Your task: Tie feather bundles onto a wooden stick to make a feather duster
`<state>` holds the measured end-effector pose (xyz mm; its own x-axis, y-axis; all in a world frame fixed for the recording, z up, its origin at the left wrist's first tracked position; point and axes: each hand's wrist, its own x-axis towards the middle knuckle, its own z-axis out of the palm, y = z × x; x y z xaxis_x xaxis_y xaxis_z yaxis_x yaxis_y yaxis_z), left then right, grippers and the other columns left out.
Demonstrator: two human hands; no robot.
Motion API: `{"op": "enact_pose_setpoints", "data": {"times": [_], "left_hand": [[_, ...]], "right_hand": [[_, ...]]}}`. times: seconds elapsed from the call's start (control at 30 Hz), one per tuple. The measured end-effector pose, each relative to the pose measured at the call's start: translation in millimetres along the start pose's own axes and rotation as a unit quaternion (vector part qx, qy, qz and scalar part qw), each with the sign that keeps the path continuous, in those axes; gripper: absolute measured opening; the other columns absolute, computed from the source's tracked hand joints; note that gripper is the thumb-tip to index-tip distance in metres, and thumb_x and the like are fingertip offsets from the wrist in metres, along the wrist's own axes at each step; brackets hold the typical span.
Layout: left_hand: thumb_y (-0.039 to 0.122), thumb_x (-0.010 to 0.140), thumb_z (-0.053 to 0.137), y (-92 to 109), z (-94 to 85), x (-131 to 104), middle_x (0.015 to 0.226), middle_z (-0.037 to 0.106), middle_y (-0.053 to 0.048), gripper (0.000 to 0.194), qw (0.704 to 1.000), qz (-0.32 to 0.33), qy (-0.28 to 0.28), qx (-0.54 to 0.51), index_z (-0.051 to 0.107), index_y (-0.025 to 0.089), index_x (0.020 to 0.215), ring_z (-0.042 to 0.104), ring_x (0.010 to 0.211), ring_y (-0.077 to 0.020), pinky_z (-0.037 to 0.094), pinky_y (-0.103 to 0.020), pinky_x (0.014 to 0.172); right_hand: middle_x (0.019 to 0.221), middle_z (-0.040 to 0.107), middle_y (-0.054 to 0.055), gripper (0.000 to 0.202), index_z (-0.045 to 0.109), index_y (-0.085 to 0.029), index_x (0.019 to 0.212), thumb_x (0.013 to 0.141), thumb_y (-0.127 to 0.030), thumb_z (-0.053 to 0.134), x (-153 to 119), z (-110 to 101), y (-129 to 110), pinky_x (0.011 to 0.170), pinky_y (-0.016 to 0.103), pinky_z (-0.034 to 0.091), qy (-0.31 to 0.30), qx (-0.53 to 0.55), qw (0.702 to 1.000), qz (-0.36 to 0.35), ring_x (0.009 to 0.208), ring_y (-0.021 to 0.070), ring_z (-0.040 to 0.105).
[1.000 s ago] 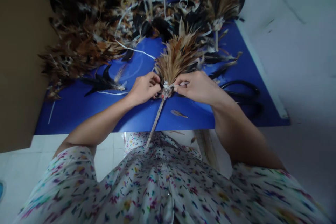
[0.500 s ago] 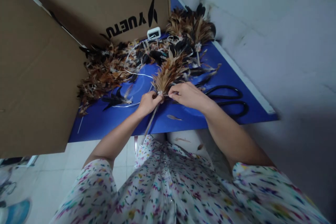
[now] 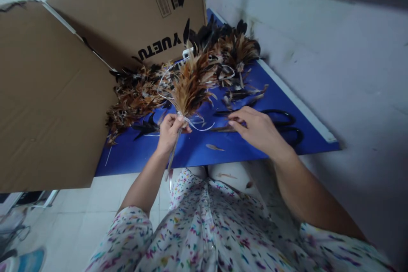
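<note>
In the head view, the cardboard box (image 3: 127, 38) beyond the feather duster (image 3: 189, 87) bears YUETU (image 3: 159, 46) upside down in black capitals, with a black arrow (image 3: 177, 1) and framed labels too small to read. The left hand (image 3: 170, 132) pinches the duster's neck between thumb and fingers; the feathers fan up and away above the grip, and the stick (image 3: 172, 157) slants down below it. White string (image 3: 204, 128) trails from the neck, right of the duster. Farther right of the duster, the right hand (image 3: 259, 129) hangs loosely curled, thumb and forefinger slightly parted, nothing visible between them. It hides part of the black-handled scissors (image 3: 299, 135); whether it touches them, I cannot tell. Left of the duster lies a brown feather pile (image 3: 137, 97); beyond it to the right, another feather bundle (image 3: 237, 46). The duster partly covers a white-framed object (image 3: 187, 54) behind it. A single feather (image 3: 215, 147) lies right of the stick on the blue tabletop (image 3: 197, 155).
</note>
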<state>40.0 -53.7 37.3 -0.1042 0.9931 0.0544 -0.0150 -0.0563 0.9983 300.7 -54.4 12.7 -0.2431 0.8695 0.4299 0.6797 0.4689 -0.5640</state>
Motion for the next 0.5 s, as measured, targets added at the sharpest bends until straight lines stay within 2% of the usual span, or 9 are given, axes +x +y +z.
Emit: {"op": "enact_pose_setpoints", "data": {"times": [0.07,0.17,0.3,0.5], "left_hand": [[0.052,0.069,0.079,5,-5.0,0,0.061,0.063,0.006,0.050,0.999,0.026,0.015,-0.018,0.044,0.019,0.084,0.061,0.045,-0.0114,0.051,-0.023,0.045],[0.049,0.069,0.080,12,-13.2,5,0.060,0.061,0.008,0.051,0.995,0.077,0.048,-0.036,0.041,0.021,0.086,0.055,0.038,-0.0075,0.041,-0.016,0.036],[0.049,0.064,0.084,18,-20.6,13,0.069,0.066,0.006,0.056,0.988,0.110,0.078,-0.074,0.041,0.022,0.089,0.051,0.039,-0.0044,0.030,-0.013,0.032],[0.044,0.052,0.092,19,-25.4,27,0.075,0.066,0.004,0.067,0.980,0.085,0.070,-0.163,0.046,0.024,0.096,0.055,0.048,-0.0060,0.030,-0.014,0.034]], "right_hand": [[0.099,0.068,0.012,0.021,0.070,-0.013,0.101,0.090,-0.023,0.055,-10,-3,13,0.086,0.040,0.048,0.004,-0.105,0.994,-0.009,0.093,0.0268,0.062],[0.099,0.067,0.015,0.026,0.070,-0.012,0.105,0.089,-0.028,0.057,-23,-8,32,0.083,0.046,0.049,-0.003,-0.221,0.975,0.005,0.095,0.0329,0.061],[0.106,0.066,0.014,0.028,0.069,-0.010,0.107,0.092,-0.030,0.055,-32,-11,48,0.088,0.043,0.051,-0.019,-0.210,0.978,0.000,0.097,0.0298,0.063],[0.111,0.067,0.012,0.030,0.065,-0.013,0.112,0.093,-0.029,0.050,-41,-19,60,0.094,0.046,0.051,-0.048,-0.218,0.975,-0.016,0.100,0.0302,0.064]]}}
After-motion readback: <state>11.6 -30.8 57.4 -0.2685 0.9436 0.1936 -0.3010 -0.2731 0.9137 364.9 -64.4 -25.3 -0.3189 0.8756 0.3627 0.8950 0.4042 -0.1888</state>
